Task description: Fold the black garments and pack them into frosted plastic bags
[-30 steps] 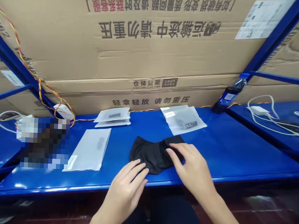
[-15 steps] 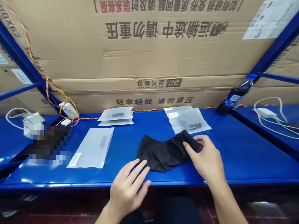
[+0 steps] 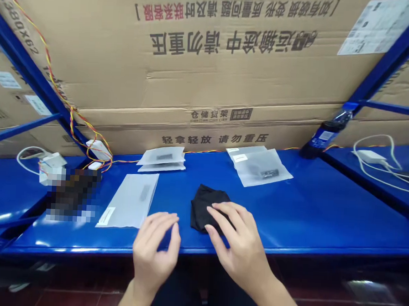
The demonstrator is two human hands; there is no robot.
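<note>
- Black folded cloth [image 3: 204,207]: lies on the blue steel shelf [image 3: 311,213], near its front edge, as a compact bundle.
- Right hand [image 3: 238,248]: stands at the cloth's lower right. Fingers are moderately spread and lie over the cloth's right part. The thumb sits at its lower edge. The hand is wide and rests on the cloth without a visible pinch.
- Left hand [image 3: 153,248]: stands just left of the cloth, apart from it, at the shelf's front edge. Fingers and thumb are drawn narrow, with nothing visible between them.
- Frosted plastic sleeve [image 3: 130,200]: lies flat left of the cloth, just beyond the left hand.
- Stacked frosted bags [image 3: 161,159]: lie behind the sleeve.
- Frosted bags [image 3: 260,167]: lie behind the cloth, with a dark item inside.
- Plastic bottle [image 3: 323,136]: stands at the right rear, with a blue label.
- Pixelated object [image 3: 73,196]: lies at left and cannot be identified.
</note>
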